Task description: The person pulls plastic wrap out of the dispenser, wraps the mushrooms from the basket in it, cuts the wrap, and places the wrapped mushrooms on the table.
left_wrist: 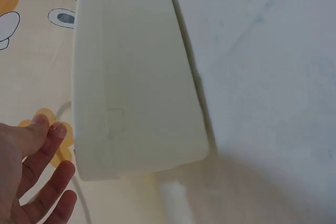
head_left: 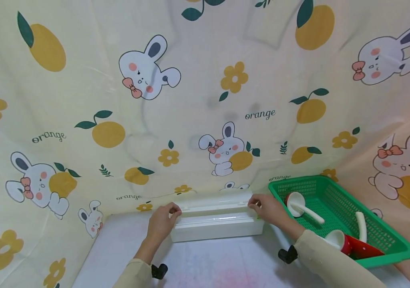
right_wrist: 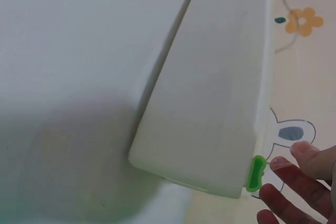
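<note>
A long white box-shaped dispenser (head_left: pixel 217 230) stands on the table, its lid (head_left: pixel 212 200) tipped back and a glossy strip along the front of its top. A small green slider (right_wrist: pixel 256 174) sits at the top of its right end. At the left end, the left hand (head_left: pixel 164 218) brings thumb and forefinger together near the lid's corner. The right hand (head_left: pixel 268 208) does likewise at the other end, above the slider. No film or other thing shows clearly between either hand's fingertips. In the left wrist view, the remaining fingers (left_wrist: pixel 50 192) are spread and bent.
Close to the right arm, a green basket (head_left: pixel 392 236) holds a red-and-white cup-shaped piece with a white handle (head_left: pixel 307 212), a red piece with white dots (head_left: pixel 365 247) and a curved white piece (head_left: pixel 361 226). Behind the dispenser hangs a patterned cloth (head_left: pixel 190 160).
</note>
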The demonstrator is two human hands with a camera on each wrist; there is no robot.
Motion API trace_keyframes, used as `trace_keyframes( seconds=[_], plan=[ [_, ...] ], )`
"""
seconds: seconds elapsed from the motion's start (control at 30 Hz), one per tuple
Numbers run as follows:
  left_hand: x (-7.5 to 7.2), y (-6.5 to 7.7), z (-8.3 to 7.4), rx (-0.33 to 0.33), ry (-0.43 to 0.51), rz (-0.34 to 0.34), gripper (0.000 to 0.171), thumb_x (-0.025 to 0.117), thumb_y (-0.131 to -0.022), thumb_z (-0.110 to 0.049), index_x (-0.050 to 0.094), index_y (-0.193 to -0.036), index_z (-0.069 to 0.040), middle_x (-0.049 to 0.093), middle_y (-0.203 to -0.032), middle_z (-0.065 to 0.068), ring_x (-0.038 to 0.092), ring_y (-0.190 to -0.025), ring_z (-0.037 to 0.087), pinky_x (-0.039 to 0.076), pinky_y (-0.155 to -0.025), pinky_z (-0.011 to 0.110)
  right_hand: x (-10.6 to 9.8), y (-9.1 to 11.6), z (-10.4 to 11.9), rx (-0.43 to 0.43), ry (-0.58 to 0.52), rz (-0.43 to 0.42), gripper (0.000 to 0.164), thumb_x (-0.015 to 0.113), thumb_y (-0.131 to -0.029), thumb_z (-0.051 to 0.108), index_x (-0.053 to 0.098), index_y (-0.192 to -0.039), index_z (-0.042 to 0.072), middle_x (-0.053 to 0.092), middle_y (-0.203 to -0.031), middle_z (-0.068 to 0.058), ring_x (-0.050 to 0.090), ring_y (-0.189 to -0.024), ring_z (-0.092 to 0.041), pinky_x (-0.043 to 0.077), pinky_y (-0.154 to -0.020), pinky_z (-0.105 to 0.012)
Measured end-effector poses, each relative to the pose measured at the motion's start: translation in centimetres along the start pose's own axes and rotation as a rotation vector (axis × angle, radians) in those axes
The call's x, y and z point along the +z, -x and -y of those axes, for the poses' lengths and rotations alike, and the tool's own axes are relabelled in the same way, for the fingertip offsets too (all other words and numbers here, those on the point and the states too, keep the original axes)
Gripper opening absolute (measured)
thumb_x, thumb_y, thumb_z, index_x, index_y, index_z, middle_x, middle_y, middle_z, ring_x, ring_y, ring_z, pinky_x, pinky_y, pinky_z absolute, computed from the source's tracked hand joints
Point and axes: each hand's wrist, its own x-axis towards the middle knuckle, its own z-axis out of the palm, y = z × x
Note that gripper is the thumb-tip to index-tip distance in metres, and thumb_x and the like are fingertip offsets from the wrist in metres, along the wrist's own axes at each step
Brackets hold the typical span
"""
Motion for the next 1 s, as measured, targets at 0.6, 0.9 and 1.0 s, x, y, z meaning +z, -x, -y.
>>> trace_keyframes(
  seconds=[0.6, 0.9, 1.0],
  plan=[
    [-1.5, -0.7, -0.9, -0.102, 0.146, -0.012, 0.007, 0.075, -0.091, -0.026, 0.069, -0.094, -0.023, 0.068, -0.083, -0.01, 0.062, -0.078, 0.012, 0.048, -0.068, 0.034, -1.8, -0.5, 0.6, 0.026, -0.002, 0.007, 0.01, 0.069, -0.096, 0.024, 0.072, -0.101, 0.017, 0.069, -0.092, 0.002, 0.058, -0.08, -0.015, 0.051, -0.066, -0.03],
    [-2.5, -1.3, -1.2, -0.084, 0.221, -0.02, 0.007, 0.075, -0.092, -0.026, 0.069, -0.094, -0.022, 0.069, -0.084, -0.01, 0.066, -0.086, 0.013, 0.053, -0.078, 0.036, -2.8, -0.7, 1.3, 0.022, 0.013, -0.017, 0.007, 0.07, -0.096, 0.025, 0.071, -0.1, 0.02, 0.069, -0.092, 0.002, 0.057, -0.081, -0.017, 0.05, -0.067, -0.031],
    [-2.8, -1.5, -1.4, -0.079, 0.243, -0.022, 0.007, 0.075, -0.092, -0.025, 0.069, -0.094, -0.021, 0.069, -0.084, -0.009, 0.066, -0.086, 0.013, 0.053, -0.079, 0.036, -3.2, -0.7, 1.5, 0.021, 0.008, -0.017, 0.006, 0.07, -0.095, 0.023, 0.071, -0.1, 0.019, 0.07, -0.093, -0.001, 0.058, -0.081, -0.018, 0.052, -0.068, -0.031]
  ],
)
